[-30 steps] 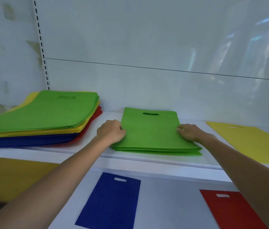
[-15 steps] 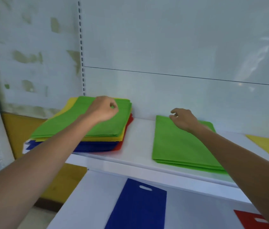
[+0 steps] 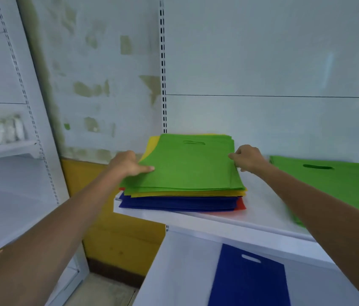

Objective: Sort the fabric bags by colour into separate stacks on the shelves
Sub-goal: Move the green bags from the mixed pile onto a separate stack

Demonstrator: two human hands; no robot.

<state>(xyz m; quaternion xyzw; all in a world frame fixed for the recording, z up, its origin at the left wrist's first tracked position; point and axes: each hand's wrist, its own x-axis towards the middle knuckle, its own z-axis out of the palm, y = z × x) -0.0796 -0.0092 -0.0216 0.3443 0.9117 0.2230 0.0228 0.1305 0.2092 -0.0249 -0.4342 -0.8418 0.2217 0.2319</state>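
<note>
On stack (image 3: 180, 203), hands (image 3: 127, 163) (image 3: 248, 159) apparently pinching green bag (image 3: 187, 166)

Bare white metal shelf (image 3: 260, 202) runs between the centre pile of green, yellow, blue and red fabric bags (image 3: 187, 171) and the flat green fabric stack (image 3: 339, 184) at right; a white back panel (image 3: 262, 118) walls off behind both.

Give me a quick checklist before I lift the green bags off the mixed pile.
1. Left hand grips the left edge of the top green bags: ok.
2. Right hand pinches their right edge: ok.
3. No yellow bags caught in the grip: cannot tell.
4. Green stack on the right has a bare top: ok.
5. Shelf between pile and stack is bare: ok.
</note>
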